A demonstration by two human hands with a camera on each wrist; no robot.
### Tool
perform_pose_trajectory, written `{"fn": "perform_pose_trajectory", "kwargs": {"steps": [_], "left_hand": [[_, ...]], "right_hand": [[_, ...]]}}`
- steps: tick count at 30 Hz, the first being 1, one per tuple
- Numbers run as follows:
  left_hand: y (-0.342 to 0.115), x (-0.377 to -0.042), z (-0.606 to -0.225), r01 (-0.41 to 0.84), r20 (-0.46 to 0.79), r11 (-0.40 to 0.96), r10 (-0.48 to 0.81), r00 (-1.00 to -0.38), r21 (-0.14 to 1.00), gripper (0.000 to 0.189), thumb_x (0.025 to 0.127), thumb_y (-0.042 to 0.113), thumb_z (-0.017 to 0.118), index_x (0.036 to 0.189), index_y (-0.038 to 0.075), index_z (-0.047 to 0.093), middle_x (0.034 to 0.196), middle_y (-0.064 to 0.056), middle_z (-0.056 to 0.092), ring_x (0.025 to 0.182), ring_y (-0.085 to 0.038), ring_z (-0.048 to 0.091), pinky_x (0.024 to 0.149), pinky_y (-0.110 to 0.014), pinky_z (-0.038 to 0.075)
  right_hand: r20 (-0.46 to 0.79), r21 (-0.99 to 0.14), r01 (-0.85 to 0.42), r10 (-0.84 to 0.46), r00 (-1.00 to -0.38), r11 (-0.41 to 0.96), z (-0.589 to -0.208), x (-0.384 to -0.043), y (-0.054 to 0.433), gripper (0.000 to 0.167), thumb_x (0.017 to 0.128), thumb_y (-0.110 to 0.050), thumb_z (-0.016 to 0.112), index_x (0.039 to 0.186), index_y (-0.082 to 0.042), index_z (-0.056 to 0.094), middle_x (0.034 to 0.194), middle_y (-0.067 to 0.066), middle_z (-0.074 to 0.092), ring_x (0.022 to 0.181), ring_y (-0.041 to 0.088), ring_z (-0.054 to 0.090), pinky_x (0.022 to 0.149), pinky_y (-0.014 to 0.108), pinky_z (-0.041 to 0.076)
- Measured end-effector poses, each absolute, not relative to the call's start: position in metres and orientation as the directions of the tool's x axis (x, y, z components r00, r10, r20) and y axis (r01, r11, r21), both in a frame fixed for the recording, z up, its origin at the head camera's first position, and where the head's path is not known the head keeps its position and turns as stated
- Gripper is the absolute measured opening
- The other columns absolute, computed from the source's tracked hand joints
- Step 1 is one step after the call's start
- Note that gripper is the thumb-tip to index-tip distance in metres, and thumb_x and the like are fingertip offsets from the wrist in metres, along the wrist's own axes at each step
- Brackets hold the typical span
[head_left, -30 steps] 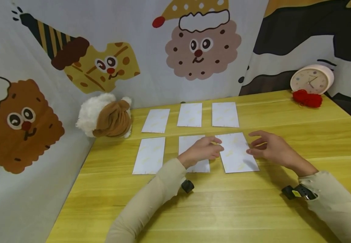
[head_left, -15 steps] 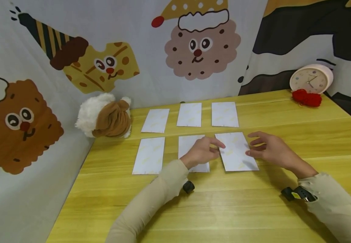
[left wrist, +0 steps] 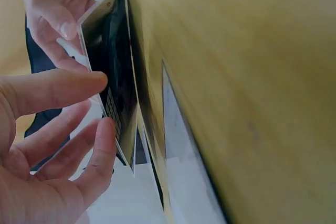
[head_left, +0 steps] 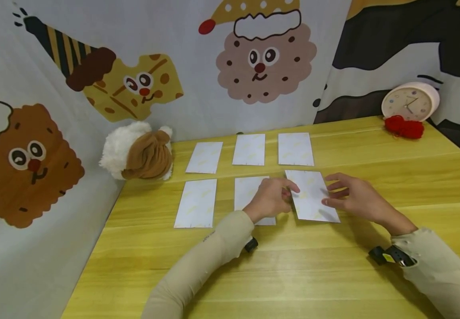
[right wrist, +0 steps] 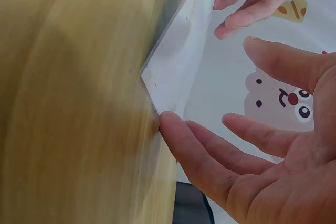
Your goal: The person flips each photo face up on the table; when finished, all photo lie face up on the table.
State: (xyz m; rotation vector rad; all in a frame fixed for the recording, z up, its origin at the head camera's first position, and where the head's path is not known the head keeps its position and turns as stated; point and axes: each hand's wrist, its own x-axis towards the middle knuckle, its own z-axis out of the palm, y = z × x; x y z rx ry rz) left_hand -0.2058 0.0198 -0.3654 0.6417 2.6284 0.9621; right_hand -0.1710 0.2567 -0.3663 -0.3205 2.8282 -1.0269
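My left hand [head_left: 271, 199] pinches the left edge of a white card [head_left: 313, 199] at the right end of the front row. That edge is raised, so the card slopes down toward its right side. In the left wrist view the card's underside [left wrist: 113, 40] shows a dark picture with a small grid. My right hand [head_left: 357, 199] stands at the card's right edge with fingers spread. One right fingertip [right wrist: 169, 121] is right at the card's edge near the tabletop. The front middle card [head_left: 249, 188] lies partly hidden behind my left hand.
Another white card [head_left: 195, 204] lies at front left. Three more make the back row: left card [head_left: 204, 157], middle card [head_left: 249, 149], right card [head_left: 295, 149]. A plush toy [head_left: 138, 153] sits at back left; a clock [head_left: 407, 104] and red yarn [head_left: 404, 127] at back right.
My left hand has moved slightly right and taken the card's left edge between its fingers. That edge has risen from the table. My right hand has barely moved.
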Motion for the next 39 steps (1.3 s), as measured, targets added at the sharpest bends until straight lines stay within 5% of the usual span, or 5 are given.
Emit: {"fn": "perform_pose_trajectory", "kwargs": {"steps": [9,16,20,29,39], "left_hand": [[0.020,-0.204,-0.363,0.492,-0.028,0.708,0.584,-0.811,0.507,0.034,0.078,0.019,0.088,0.111,0.024,0.078,0.103,0.005,0.075,0.096,-0.008,0.065,0.097,-0.024,0.044],[0.018,-0.207,-0.362,0.460,-0.025,0.683,0.573,-0.819,0.568,0.021,0.083,0.021,0.084,0.104,0.022,0.079,0.106,0.005,0.074,0.097,-0.010,0.067,0.083,-0.016,0.049],[0.018,-0.209,-0.363,0.441,-0.024,0.673,0.563,-0.826,0.594,0.019,0.085,0.024,0.082,0.104,0.020,0.079,0.085,0.003,0.064,0.076,-0.009,0.052,0.069,-0.016,0.038],[0.018,-0.211,-0.363,0.262,-0.106,0.622,0.491,-0.865,0.738,0.028,0.101,0.014,0.056,0.124,0.011,0.070,0.123,-0.005,0.071,0.107,-0.020,0.067,0.090,-0.024,0.054],[0.026,-0.217,-0.364,0.167,-0.102,0.534,0.438,-0.893,0.829,0.032,0.087,0.011,0.078,0.117,0.004,0.069,0.098,-0.004,0.072,0.083,-0.006,0.065,0.072,-0.014,0.051]], "right_hand": [[-0.023,-0.643,-0.184,-0.259,-0.965,0.744,-0.367,-0.169,0.255,0.062,0.089,-0.027,0.078,0.136,0.004,0.053,0.126,0.032,0.065,0.105,0.045,0.069,0.085,0.054,0.059],[-0.020,-0.640,-0.189,-0.262,-0.965,0.744,-0.369,-0.169,0.254,0.060,0.089,-0.029,0.077,0.135,0.002,0.054,0.124,0.030,0.066,0.105,0.043,0.069,0.087,0.054,0.058],[-0.017,-0.641,-0.198,-0.272,-0.962,0.742,-0.369,-0.169,0.255,0.059,0.089,-0.028,0.077,0.134,0.003,0.055,0.124,0.031,0.066,0.104,0.044,0.069,0.086,0.054,0.058],[-0.043,-0.631,-0.188,-0.275,-0.960,0.753,-0.368,-0.169,0.253,0.057,0.089,-0.028,0.077,0.134,0.001,0.056,0.125,0.028,0.066,0.108,0.043,0.068,0.088,0.054,0.058],[-0.043,-0.600,-0.204,-0.287,-0.957,0.773,-0.372,-0.171,0.249,0.061,0.086,-0.031,0.080,0.132,0.003,0.058,0.125,0.026,0.066,0.110,0.042,0.066,0.091,0.057,0.055]]}}
